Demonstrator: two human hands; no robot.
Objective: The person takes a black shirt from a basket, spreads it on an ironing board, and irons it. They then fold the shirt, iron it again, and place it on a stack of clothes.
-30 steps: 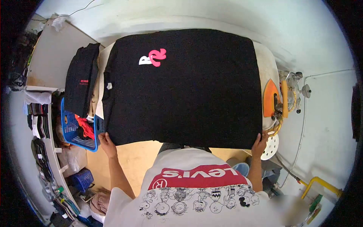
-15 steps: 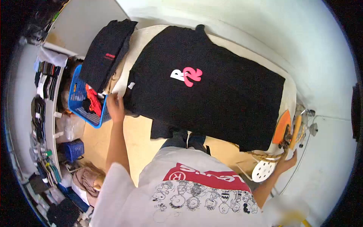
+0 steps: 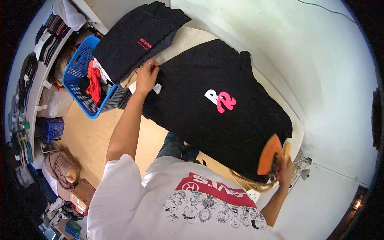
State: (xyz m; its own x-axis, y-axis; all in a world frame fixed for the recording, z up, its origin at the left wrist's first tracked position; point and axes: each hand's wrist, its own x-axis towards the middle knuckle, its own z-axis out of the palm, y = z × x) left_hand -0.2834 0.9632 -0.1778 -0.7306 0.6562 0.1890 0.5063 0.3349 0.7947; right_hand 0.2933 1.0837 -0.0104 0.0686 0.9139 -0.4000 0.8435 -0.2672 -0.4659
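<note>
A black T-shirt with a white and pink letter print lies spread over a pale ironing board. My left hand is at its left edge, thumb and fingers pinching the fabric just above a small white tag. My right hand is wrapped round the handle of an iron with an orange body. The iron overlaps the shirt's lower right corner, slightly blurred. A folded black garment with small red lettering lies just beyond my left hand.
A blue plastic basket holding red, white and dark cloth stands left of the board. Shelves of folded clothes line the left side. A cardboard box and a brown cloth bundle are on the floor. A pale wall borders the right.
My right hand has taken hold of the iron and brought it left over the shirt's corner. My left hand has moved up to the shirt's left edge. The view has shifted.
</note>
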